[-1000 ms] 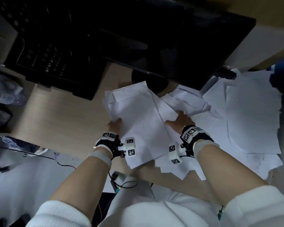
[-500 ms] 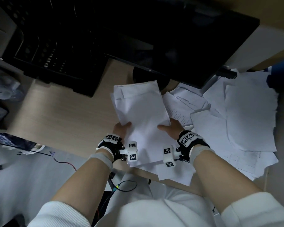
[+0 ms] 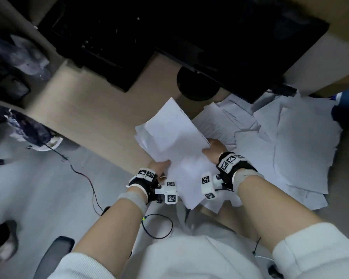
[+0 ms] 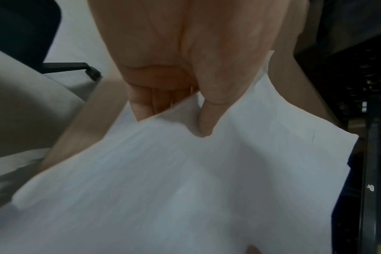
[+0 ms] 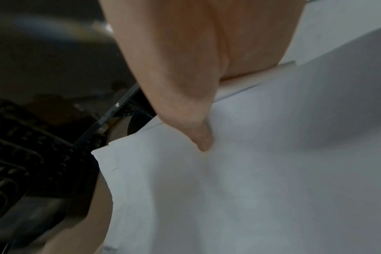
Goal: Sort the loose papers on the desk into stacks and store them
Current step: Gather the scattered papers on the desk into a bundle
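A bundle of white paper sheets (image 3: 175, 141) is lifted above the wooden desk (image 3: 93, 115), tilted up toward the monitor. My left hand (image 3: 159, 166) pinches its near left edge, thumb on top (image 4: 205, 116) and fingers underneath (image 4: 141, 106). My right hand (image 3: 212, 148) grips the right edge, with the thumb pressed on the top sheet (image 5: 202, 141). The bundle fills both wrist views (image 4: 185, 189) (image 5: 250, 171). Loose sheets (image 3: 302, 141) lie spread over the right half of the desk, overlapping each other, some printed with text (image 3: 216, 123).
A black monitor (image 3: 230, 47) on a round base (image 3: 197, 85) stands behind the papers. A dark keyboard tray (image 3: 101, 43) sits at the back left. A blue object (image 3: 347, 101) lies at the far right. Cables (image 3: 85, 178) and a chair arm (image 3: 54, 256) are below the desk edge.
Both hands gathered the sheets into a bundle, pulled it toward the body and lifted it off the desk, tilting it up. The head view swung left and down.
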### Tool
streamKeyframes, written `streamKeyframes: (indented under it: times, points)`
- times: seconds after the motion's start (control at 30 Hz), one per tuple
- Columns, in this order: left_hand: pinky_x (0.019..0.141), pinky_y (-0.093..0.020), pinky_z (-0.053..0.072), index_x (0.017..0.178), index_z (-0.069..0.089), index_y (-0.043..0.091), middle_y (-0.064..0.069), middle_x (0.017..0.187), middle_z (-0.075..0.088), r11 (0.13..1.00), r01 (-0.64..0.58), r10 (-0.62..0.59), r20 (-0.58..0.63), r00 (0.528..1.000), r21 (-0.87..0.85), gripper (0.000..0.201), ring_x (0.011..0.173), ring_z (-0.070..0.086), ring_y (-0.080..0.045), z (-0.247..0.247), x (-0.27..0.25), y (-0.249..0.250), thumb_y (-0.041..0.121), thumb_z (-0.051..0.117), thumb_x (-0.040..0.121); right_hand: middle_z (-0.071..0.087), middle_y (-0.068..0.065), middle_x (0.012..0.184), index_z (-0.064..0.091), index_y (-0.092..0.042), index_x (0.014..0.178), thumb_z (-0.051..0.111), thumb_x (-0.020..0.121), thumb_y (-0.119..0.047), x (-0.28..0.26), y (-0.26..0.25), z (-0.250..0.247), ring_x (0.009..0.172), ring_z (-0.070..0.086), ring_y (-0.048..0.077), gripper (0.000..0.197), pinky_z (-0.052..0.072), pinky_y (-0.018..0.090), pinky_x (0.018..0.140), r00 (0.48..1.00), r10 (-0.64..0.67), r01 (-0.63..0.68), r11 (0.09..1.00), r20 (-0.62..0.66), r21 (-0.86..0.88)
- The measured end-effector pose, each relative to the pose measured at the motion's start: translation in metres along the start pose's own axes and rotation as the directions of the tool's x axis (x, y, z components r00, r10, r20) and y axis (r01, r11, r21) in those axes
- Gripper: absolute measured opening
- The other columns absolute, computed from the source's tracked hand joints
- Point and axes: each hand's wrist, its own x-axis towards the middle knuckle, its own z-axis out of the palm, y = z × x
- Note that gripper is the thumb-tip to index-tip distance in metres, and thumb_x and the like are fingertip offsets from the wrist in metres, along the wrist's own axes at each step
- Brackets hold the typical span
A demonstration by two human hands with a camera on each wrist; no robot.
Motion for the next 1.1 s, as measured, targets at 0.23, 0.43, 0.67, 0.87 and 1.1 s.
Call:
streamKeyframes:
  times: [0.23,0.43,0.67,0.87,1.1]
  points:
    - [0.063,-0.029,0.054,0.078,0.051,0.011,-0.001,0.049,0.062,0.962,0.105,-0.108,0.002,0.994,-0.252,0.021,0.063,0.056,-0.021,0.026,-0.009,-0.076,0.015,0.065,0.092,0.063,0.01,0.127,0.06,-0.019,0.127,0.046,0.088,-0.008,-0.02,0.033,0.026,0.112,0.06,0.033,0.043,0.046,0.031,0.093,0.996,-0.065,0.074,0.985,0.063,-0.154]
    - [0.08,-0.042,0.061,0.09,0.057,0.012,-0.007,0.071,0.07,0.957,0.085,-0.089,-0.002,0.996,-0.278,0.044,0.083,0.066,-0.031,0.039,0.008,-0.119,0.041,0.075,0.062,0.059,0.017,0.128,0.061,-0.013,0.12,0.046,0.084,-0.018,-0.029,0.052,0.05,0.114,0.058,0.037,0.04,0.049,0.037,0.096,0.989,-0.126,0.14,0.958,0.073,-0.251]
    - [0.05,-0.023,0.052,0.09,0.056,0.007,-0.002,0.042,0.062,0.974,0.065,-0.098,-0.144,0.985,-0.217,0.035,0.057,0.062,-0.025,0.02,-0.008,-0.115,0.038,0.064,0.079,0.059,0.019,0.128,0.052,-0.01,0.123,0.038,0.097,-0.02,-0.019,0.039,0.066,0.114,0.055,0.037,0.031,0.04,0.035,0.09,0.982,-0.173,0.184,0.958,0.072,-0.22]
    - [0.094,-0.035,0.051,0.098,0.064,0.018,0.0,0.1,0.068,0.906,-0.05,-0.077,-0.28,0.957,-0.42,0.047,0.082,0.066,-0.019,-0.001,0.018,-0.121,0.051,0.081,0.068,0.066,0.011,0.113,0.06,-0.009,0.115,0.05,0.092,-0.017,-0.017,0.011,0.071,0.107,0.062,0.032,0.026,0.049,0.038,0.093,0.956,-0.229,0.226,0.973,0.181,0.042]
    - [0.08,-0.032,0.045,0.115,0.06,0.004,-0.015,0.109,0.067,0.931,-0.214,0.08,-0.406,0.91,-0.295,0.031,0.096,0.063,-0.029,-0.031,0.018,-0.084,0.025,0.064,0.093,0.054,0.006,0.124,0.061,-0.022,0.11,0.069,0.078,-0.037,-0.004,0.004,0.043,0.12,0.047,0.034,0.036,0.045,0.041,0.094,0.957,-0.274,0.211,0.886,-0.098,-0.413]
